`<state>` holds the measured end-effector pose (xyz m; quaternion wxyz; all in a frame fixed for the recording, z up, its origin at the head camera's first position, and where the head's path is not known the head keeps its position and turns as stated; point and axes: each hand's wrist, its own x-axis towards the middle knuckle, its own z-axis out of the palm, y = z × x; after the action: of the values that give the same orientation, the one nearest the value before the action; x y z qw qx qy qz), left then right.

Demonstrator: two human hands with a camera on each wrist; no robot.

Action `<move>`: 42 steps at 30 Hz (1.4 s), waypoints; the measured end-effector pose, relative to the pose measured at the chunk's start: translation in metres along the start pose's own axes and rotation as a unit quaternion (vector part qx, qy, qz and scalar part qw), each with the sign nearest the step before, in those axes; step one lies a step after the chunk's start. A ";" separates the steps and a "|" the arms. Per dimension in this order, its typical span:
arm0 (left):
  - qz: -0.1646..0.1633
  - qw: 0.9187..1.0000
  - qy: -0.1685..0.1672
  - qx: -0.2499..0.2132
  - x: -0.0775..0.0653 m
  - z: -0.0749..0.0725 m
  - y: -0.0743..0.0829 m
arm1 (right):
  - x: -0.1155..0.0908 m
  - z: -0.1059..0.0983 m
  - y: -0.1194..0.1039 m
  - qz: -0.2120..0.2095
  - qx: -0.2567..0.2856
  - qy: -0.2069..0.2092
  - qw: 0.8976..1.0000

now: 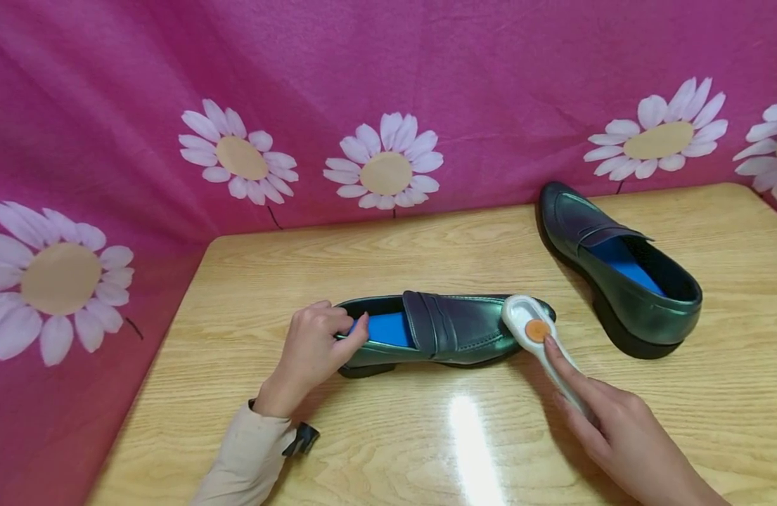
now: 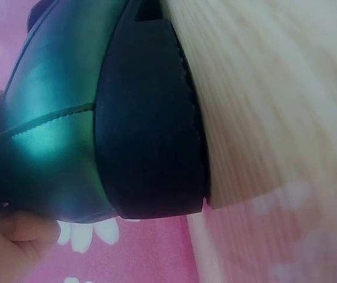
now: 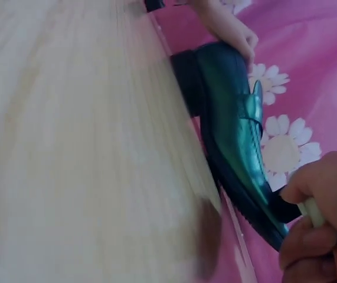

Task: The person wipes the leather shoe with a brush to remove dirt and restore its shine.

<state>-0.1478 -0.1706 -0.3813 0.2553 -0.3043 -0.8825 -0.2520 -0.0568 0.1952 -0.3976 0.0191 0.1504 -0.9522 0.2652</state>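
A dark green, iridescent loafer (image 1: 477,327) with a blue insole (image 1: 391,329) lies sole down on the table, toe to the right. My left hand (image 1: 313,344) grips its heel end, thumb at the opening's rim. The left wrist view shows the heel block (image 2: 150,124) close up. My right hand (image 1: 628,429) holds a white-handled shoe brush (image 1: 516,316) over the toe, one finger by its orange button (image 1: 537,330). In the right wrist view, the brush's dark head (image 3: 283,206) meets the toe; its bristles cannot be made out.
A matching loafer (image 1: 654,309) stands at the right, toe toward the back. The wooden table (image 1: 287,263) ends at a pink cloth (image 1: 489,84) with large white daisies. A black strap piece (image 1: 302,439) sticks out from the left sleeve (image 1: 249,450).
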 end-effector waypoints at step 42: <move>-0.444 0.846 -0.199 -0.218 0.009 -0.042 0.014 | 0.041 -0.009 -0.042 0.018 -0.047 0.007 0.999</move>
<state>-0.1318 -0.1824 -0.3406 -0.1381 0.0286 -0.8774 -0.4585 -0.0838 0.1540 -0.3640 0.0281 0.1299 -0.9661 0.2213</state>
